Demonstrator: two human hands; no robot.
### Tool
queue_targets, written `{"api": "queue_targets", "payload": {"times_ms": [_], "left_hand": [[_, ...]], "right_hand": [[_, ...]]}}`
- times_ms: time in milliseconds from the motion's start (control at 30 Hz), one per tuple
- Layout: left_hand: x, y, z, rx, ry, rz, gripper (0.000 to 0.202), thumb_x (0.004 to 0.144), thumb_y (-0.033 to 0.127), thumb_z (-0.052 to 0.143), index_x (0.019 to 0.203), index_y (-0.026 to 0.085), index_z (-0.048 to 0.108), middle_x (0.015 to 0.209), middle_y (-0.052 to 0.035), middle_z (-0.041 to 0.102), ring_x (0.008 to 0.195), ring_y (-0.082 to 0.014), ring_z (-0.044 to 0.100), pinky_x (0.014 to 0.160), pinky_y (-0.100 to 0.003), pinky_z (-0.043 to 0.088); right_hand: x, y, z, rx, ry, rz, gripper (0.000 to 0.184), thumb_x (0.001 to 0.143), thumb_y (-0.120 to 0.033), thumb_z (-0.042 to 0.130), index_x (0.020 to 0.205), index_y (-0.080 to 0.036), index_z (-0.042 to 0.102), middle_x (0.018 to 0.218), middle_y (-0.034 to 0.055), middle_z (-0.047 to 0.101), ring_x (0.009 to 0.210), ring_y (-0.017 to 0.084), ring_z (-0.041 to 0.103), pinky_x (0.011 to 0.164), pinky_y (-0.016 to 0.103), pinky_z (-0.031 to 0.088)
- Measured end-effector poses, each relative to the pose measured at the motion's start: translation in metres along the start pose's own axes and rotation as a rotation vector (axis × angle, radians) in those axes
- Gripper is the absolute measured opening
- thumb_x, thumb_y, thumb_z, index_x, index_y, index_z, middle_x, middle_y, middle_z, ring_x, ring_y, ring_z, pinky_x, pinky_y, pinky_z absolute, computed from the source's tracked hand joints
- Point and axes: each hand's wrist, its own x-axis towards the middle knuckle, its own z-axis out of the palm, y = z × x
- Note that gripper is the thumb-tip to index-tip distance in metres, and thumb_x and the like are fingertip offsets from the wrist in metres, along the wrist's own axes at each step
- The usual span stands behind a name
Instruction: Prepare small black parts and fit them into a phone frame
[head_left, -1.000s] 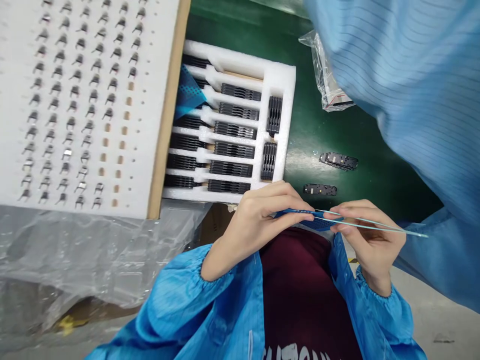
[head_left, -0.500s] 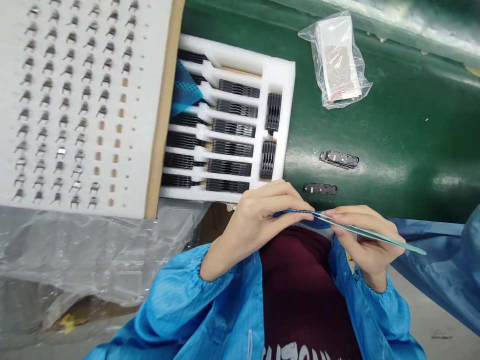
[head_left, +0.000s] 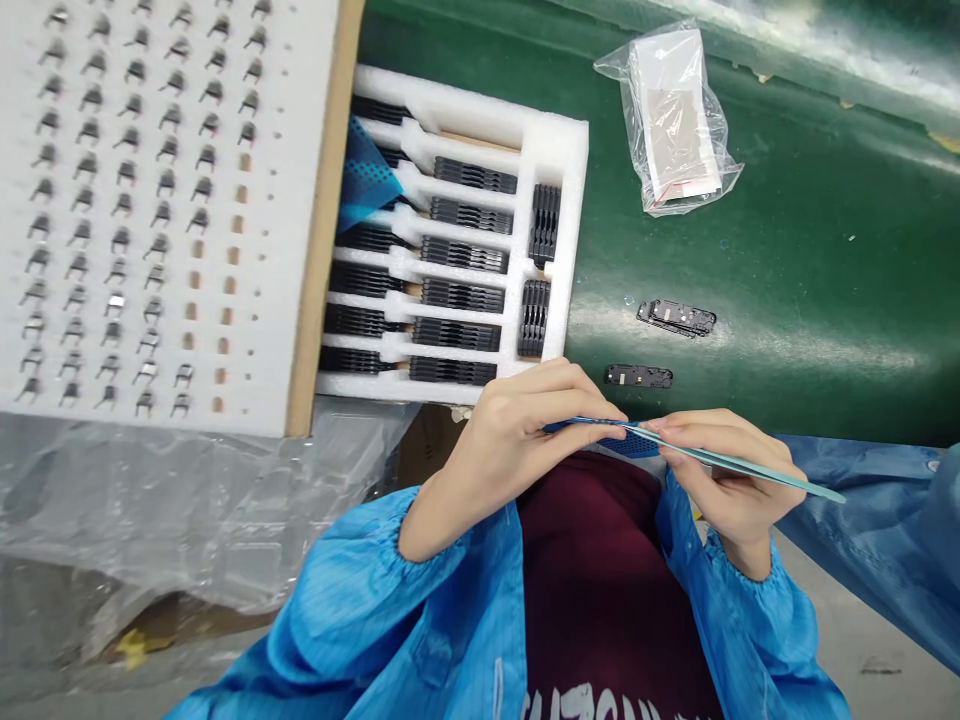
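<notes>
Between its thumb and fingers, my left hand (head_left: 525,415) pinches a thin blue sheet with rows of small dots (head_left: 634,443), seen nearly edge-on. Light teal tweezers (head_left: 757,468) are gripped in my right hand (head_left: 731,470). Their tips meet the sheet's edge close to my left fingertips; whether anything tiny is between the tips cannot be made out. Just beyond my hands, a flat black part (head_left: 640,377) lies on the green table. Farther back, overlapping black parts (head_left: 679,318) lie together.
A white foam tray (head_left: 559,150) holds stacks of black parts, with another blue dotted sheet (head_left: 367,180) on its left side. At the left stands a white board (head_left: 300,200) with rows of metal clips. A clear plastic bag (head_left: 679,120) lies at the back of the green table (head_left: 825,270).
The tweezers have tilted very slightly, their rear end rising a little. Both hands hold nearly the same pose, and the view has shifted slightly.
</notes>
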Motion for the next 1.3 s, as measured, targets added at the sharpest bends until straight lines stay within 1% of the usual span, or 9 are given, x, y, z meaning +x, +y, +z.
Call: {"api": "queue_targets", "payload": {"times_ms": [233,400,467,567,633,700,800,1100,1300], "left_hand": [[0.0,0.001,0.0,-0.003,-0.001,-0.005,0.01,0.098,0.011,0.081,0.103,0.019,0.085,0.093,-0.0014,0.08,0.085,-0.0137,0.075,0.078,-0.024,0.059],[0.0,0.002,-0.001,0.001,-0.005,0.012,0.008,0.098,0.013,0.081,0.102,0.019,0.085,0.093,-0.0011,0.08,0.085,-0.0136,0.074,0.078,-0.024,0.059],[0.001,0.002,-0.001,0.02,-0.017,0.018,0.007,0.099,0.013,0.081,0.102,0.019,0.084,0.093,-0.0012,0.08,0.086,-0.0139,0.074,0.079,-0.024,0.059],[0.001,0.002,0.0,0.098,-0.04,0.043,0.006,0.1,0.015,0.079,0.103,0.019,0.083,0.096,-0.0022,0.081,0.088,-0.0155,0.074,0.08,-0.026,0.059],[0.001,0.0,0.002,0.169,-0.056,0.084,0.006,0.102,0.016,0.077,0.104,0.019,0.082,0.105,-0.0048,0.084,0.092,-0.0174,0.074,0.084,-0.029,0.059],[0.0,-0.002,0.005,0.234,-0.067,0.13,0.007,0.103,0.015,0.075,0.105,0.018,0.081,0.12,-0.0077,0.084,0.095,-0.0186,0.073,0.086,-0.031,0.06],[-0.001,-0.004,0.009,0.314,-0.075,0.155,0.009,0.103,0.014,0.073,0.108,0.017,0.079,0.131,-0.0088,0.083,0.093,-0.0187,0.071,0.085,-0.032,0.062],[-0.002,-0.002,0.014,0.405,-0.075,0.152,0.013,0.107,0.016,0.068,0.107,0.019,0.081,0.129,-0.0072,0.084,0.09,-0.019,0.07,0.083,-0.032,0.066],[-0.004,-0.005,0.014,0.42,-0.081,0.155,0.012,0.107,0.018,0.068,0.108,0.018,0.08,0.129,-0.0076,0.084,0.091,-0.0195,0.07,0.082,-0.032,0.065]], "right_hand": [[0.001,0.0,-0.001,0.005,-0.008,-0.004,0.045,0.091,0.0,0.082,0.128,-0.026,0.081,0.111,0.0036,0.086,0.094,0.022,0.085,0.078,0.034,0.073],[-0.002,0.002,-0.001,0.018,0.017,0.008,0.041,0.091,-0.003,0.083,0.124,-0.026,0.083,0.107,0.0043,0.087,0.09,0.024,0.085,0.073,0.035,0.073],[-0.005,0.004,-0.001,0.031,0.064,0.038,0.037,0.091,-0.004,0.084,0.12,-0.027,0.084,0.104,0.0039,0.087,0.088,0.024,0.085,0.072,0.035,0.072],[-0.01,0.011,-0.002,0.002,0.199,0.148,0.028,0.092,-0.006,0.083,0.111,-0.027,0.086,0.1,0.0027,0.086,0.088,0.023,0.084,0.074,0.035,0.072],[-0.014,0.017,-0.003,-0.053,0.296,0.238,0.021,0.094,-0.009,0.082,0.106,-0.026,0.086,0.098,0.0031,0.085,0.087,0.023,0.084,0.073,0.035,0.071],[-0.016,0.023,-0.004,-0.113,0.344,0.296,0.015,0.096,-0.013,0.082,0.104,-0.025,0.086,0.098,0.0045,0.085,0.086,0.023,0.084,0.07,0.033,0.07],[-0.019,0.03,-0.004,-0.168,0.337,0.325,0.011,0.098,-0.017,0.081,0.104,-0.024,0.086,0.1,0.0055,0.085,0.089,0.023,0.083,0.07,0.034,0.069],[-0.018,0.031,-0.001,-0.209,0.289,0.316,0.01,0.1,-0.021,0.08,0.106,-0.025,0.086,0.102,0.0052,0.086,0.094,0.024,0.083,0.081,0.04,0.071],[-0.019,0.032,-0.002,-0.22,0.267,0.305,0.011,0.1,-0.02,0.08,0.107,-0.025,0.086,0.103,0.0047,0.086,0.095,0.024,0.083,0.085,0.039,0.071]]}}
